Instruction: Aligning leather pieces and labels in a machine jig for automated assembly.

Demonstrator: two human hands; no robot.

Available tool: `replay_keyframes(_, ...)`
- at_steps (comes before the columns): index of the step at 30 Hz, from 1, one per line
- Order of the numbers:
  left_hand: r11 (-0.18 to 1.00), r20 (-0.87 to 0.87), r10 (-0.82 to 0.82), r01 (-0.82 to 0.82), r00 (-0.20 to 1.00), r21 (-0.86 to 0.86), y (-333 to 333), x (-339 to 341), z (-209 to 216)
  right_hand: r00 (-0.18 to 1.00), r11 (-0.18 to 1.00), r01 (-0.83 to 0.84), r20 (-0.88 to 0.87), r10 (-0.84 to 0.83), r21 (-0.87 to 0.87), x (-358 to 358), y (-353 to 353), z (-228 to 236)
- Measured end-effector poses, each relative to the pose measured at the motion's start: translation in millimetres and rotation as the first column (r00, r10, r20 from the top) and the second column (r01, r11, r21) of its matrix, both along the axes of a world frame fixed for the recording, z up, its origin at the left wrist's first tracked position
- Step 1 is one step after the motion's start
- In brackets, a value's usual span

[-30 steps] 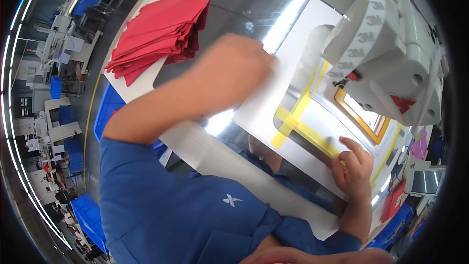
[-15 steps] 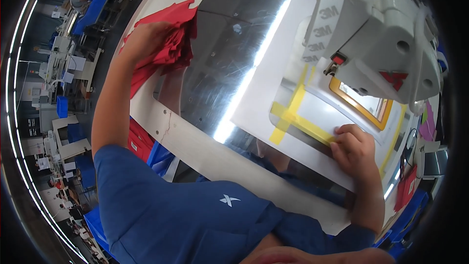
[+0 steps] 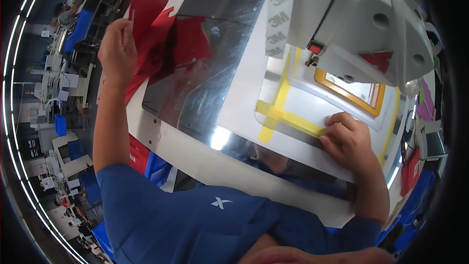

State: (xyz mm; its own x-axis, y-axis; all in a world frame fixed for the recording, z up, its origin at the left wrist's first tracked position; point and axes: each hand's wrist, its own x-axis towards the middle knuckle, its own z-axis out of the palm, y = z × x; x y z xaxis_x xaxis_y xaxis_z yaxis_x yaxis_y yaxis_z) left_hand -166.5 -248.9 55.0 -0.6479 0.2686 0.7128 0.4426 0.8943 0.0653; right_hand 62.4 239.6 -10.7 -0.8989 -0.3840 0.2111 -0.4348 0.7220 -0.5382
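My left hand (image 3: 118, 51) is closed at the far left, its fingers pinching the edge of a red fabric piece (image 3: 149, 5) that stands up from the pile. More red fabric pieces (image 3: 190, 44) spread beneath it, reaching onto the shiny metal plate (image 3: 215, 68). My right hand (image 3: 348, 139) rests with curled fingers at the front edge of a white sheet bordered by yellow tape (image 3: 298, 123). Whether those fingers grip anything is hidden. Beyond them, an orange-yellow frame (image 3: 342, 95) lies under the white sewing machine head (image 3: 356, 24).
A red part and metal clamp (image 3: 313, 51) hang from the machine head, close above the frame. Below the table's left edge are a red bundle (image 3: 138, 155) and a blue bin (image 3: 157, 167). More red fabric (image 3: 410, 168) hangs at the right. Workstations (image 3: 63, 88) line the far left.
My left hand has shifted left from atop the red pile and lifted one piece's edge. The pile has fanned out over the plate. My right hand stays at the taped edge.
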Motion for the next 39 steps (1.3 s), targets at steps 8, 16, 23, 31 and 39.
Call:
replay_keyframes(8, 0.781, 0.574, -0.330, 0.559, 0.749, -0.281, 139.4, 94.1, -63.9, 0.999, 0.963, -0.020, -0.036, 0.030, 0.267, -1.8, -26.8, 32.1)
replay_keyframes(16, 0.752, 0.684, -0.341, 0.624, 0.645, -0.213, 155.2, 110.5, -75.0, 0.998, 0.949, -0.054, -0.018, 0.063, 0.311, -40.1, -75.8, 20.8)
replay_keyframes(23, 0.759, 0.653, -0.359, 0.615, 0.667, -0.211, 150.6, 114.3, -83.7, 0.995, 0.914, -0.027, -0.074, 0.062, 0.404, -55.1, -89.9, 5.2)
replay_keyframes(31, 0.760, 0.617, -0.280, 0.562, 0.736, -0.325, 133.6, 105.0, -78.0, 0.994, 0.887, 0.051, -0.108, -0.001, 0.459, -39.2, -73.5, 9.4)
replay_keyframes(39, 0.789, 0.582, -0.161, 0.458, 0.797, -0.410, 112.9, 89.4, -71.5, 0.981, 0.880, 0.130, -0.188, -0.047, 0.457, -16.5, -49.6, 10.5)
